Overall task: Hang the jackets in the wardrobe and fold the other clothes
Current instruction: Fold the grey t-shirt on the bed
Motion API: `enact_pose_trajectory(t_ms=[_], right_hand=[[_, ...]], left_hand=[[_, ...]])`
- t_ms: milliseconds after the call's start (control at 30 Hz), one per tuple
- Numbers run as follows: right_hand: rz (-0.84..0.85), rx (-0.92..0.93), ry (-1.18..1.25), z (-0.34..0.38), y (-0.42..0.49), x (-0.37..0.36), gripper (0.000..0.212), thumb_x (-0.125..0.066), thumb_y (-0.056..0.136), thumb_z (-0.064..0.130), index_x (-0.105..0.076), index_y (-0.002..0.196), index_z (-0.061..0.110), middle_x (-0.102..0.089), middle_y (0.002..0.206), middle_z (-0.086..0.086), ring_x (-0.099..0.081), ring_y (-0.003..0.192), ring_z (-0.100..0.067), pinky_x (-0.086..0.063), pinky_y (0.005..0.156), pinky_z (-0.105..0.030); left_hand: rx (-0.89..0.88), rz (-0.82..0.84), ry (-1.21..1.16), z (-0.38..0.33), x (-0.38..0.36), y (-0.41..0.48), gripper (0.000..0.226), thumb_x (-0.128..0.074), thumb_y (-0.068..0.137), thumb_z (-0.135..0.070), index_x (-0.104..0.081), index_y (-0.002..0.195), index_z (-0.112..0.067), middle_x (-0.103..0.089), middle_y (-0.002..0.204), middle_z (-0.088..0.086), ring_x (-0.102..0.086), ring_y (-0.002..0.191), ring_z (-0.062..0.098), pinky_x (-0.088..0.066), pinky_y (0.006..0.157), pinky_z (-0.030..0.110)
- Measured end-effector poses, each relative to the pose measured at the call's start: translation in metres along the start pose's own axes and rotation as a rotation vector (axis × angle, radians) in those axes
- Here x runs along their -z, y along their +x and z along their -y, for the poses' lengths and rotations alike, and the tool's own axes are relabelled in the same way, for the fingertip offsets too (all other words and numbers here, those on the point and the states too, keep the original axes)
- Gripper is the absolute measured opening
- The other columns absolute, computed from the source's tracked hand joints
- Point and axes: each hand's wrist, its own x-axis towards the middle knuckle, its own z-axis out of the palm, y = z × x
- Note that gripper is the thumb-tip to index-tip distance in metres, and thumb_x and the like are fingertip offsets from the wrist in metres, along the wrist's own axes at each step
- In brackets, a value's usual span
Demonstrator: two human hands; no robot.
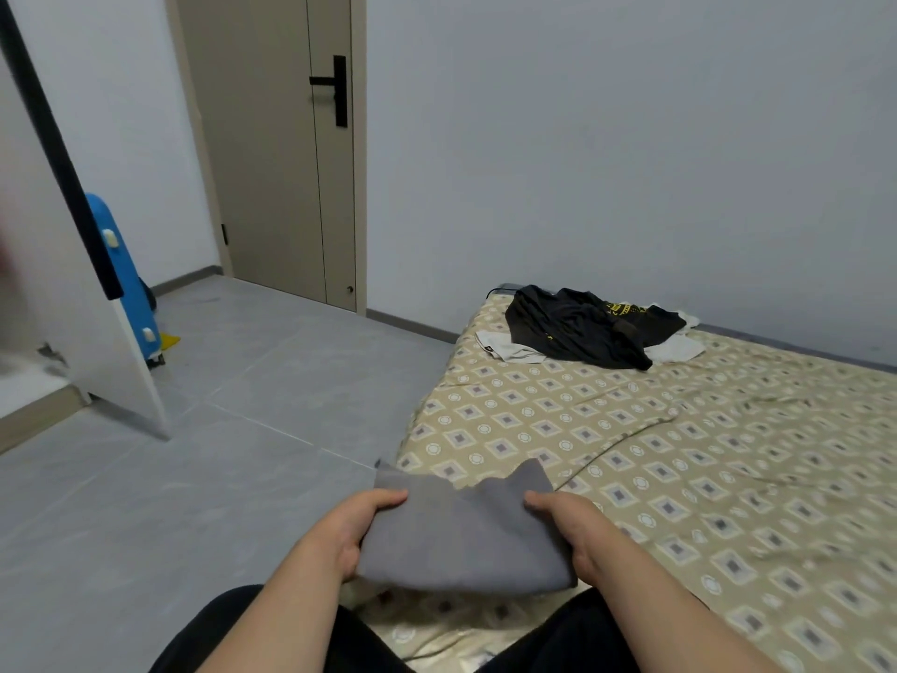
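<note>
A folded grey garment (pixel 461 531) is held in front of me above the near corner of the bed (pixel 728 454). My left hand (pixel 352 531) grips its left edge and my right hand (pixel 570 527) grips its right edge. At the far end of the bed lies a heap of clothes: a black garment with yellow print (pixel 587 327) on top of white clothing (pixel 509 349). The white wardrobe door (pixel 73 245) stands open at the left.
A grey tiled floor (pixel 194 454) lies left of the bed. A closed beige room door (pixel 276 148) is at the back. A blue board-like object (pixel 128 284) leans on the wall behind the wardrobe door. My dark-trousered legs are at the bottom.
</note>
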Motion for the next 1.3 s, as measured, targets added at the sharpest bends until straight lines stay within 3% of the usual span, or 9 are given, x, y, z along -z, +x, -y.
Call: enact_pose_trajectory(t_ms=[133,333,467,567,700,867,1133,1200,1300], right_hand=[[0.030,0.038,0.074,0.000,-0.004,-0.003,0.015,-0.060,0.096,0.016,-0.068,0.104,0.005,-0.075,0.093,-0.014,-0.069,0.090,-0.031,-0.052,0.070,-0.035],[-0.015,0.020,0.229,0.002,0.002,0.000,0.017,-0.059,0.096,0.017,-0.067,0.106,0.005,-0.076,0.087,-0.016,-0.070,0.089,-0.034,-0.054,0.075,-0.042],[0.006,0.032,0.267,0.004,0.001,-0.002,0.027,-0.063,0.095,0.024,-0.068,0.112,0.004,-0.076,0.096,-0.016,-0.070,0.095,-0.034,-0.054,0.078,-0.041],[0.036,0.057,0.264,0.004,0.001,-0.003,0.033,-0.067,0.093,0.034,-0.070,0.108,0.006,-0.076,0.098,-0.014,-0.071,0.096,-0.032,-0.055,0.081,-0.041],[0.040,0.099,0.218,0.012,0.004,-0.004,0.032,-0.062,0.095,0.033,-0.070,0.112,0.007,-0.076,0.101,-0.014,-0.070,0.099,-0.033,-0.054,0.080,-0.039],[0.072,0.218,0.114,0.047,0.010,-0.012,0.024,-0.056,0.099,0.025,-0.068,0.111,0.008,-0.076,0.100,-0.011,-0.070,0.094,-0.029,-0.053,0.080,-0.037],[0.113,0.349,-0.186,0.116,0.044,-0.059,0.019,-0.061,0.097,0.023,-0.068,0.106,0.008,-0.076,0.096,-0.011,-0.070,0.087,-0.028,-0.054,0.085,-0.043],[0.105,0.371,-0.236,0.129,0.060,-0.074,0.024,-0.062,0.096,0.030,-0.068,0.105,0.009,-0.076,0.098,-0.012,-0.070,0.088,-0.028,-0.055,0.082,-0.042],[0.097,0.376,-0.267,0.142,0.089,-0.096,0.022,-0.062,0.096,0.030,-0.068,0.101,0.009,-0.074,0.099,-0.013,-0.068,0.085,-0.027,-0.055,0.080,-0.040]], left_hand=[[-0.062,0.004,-0.023,0.002,0.001,-0.002,0.024,-0.055,0.091,-0.006,-0.064,0.113,-0.008,-0.073,0.094,0.020,-0.067,0.089,0.036,-0.052,0.082,0.043],[-0.119,0.013,-0.069,-0.001,-0.002,-0.004,0.031,-0.050,0.091,0.001,-0.062,0.119,-0.007,-0.074,0.087,0.017,-0.067,0.087,0.034,-0.051,0.073,0.038],[-0.064,0.020,-0.133,-0.005,-0.004,-0.005,0.034,-0.056,0.094,-0.026,-0.068,0.113,-0.001,-0.073,0.090,0.021,-0.071,0.077,0.036,-0.050,0.076,0.038],[-0.075,0.029,-0.197,-0.009,-0.004,-0.002,0.053,-0.054,0.093,-0.052,-0.072,0.102,-0.003,-0.073,0.096,0.022,-0.073,0.074,0.034,-0.051,0.077,0.038],[-0.100,0.005,-0.227,-0.015,0.000,0.001,0.050,-0.053,0.094,-0.050,-0.073,0.101,-0.004,-0.074,0.093,0.020,-0.072,0.078,0.032,-0.052,0.078,0.037],[-0.168,-0.031,-0.309,-0.025,0.005,0.012,0.032,-0.052,0.098,-0.030,-0.071,0.091,-0.006,-0.074,0.078,0.015,-0.072,0.061,0.026,-0.050,0.071,0.034],[-0.203,0.005,-0.499,-0.051,0.031,0.052,0.046,-0.050,0.097,-0.038,-0.078,0.075,-0.009,-0.074,0.078,0.015,-0.072,0.063,0.026,-0.049,0.074,0.035],[-0.193,-0.007,-0.532,-0.058,0.038,0.063,0.043,-0.050,0.098,-0.038,-0.076,0.081,-0.008,-0.074,0.075,0.013,-0.072,0.061,0.025,-0.048,0.070,0.034],[-0.166,-0.031,-0.607,-0.065,0.048,0.086,0.035,-0.050,0.098,-0.037,-0.068,0.109,-0.008,-0.075,0.079,0.012,-0.072,0.065,0.025,-0.051,0.067,0.033]])
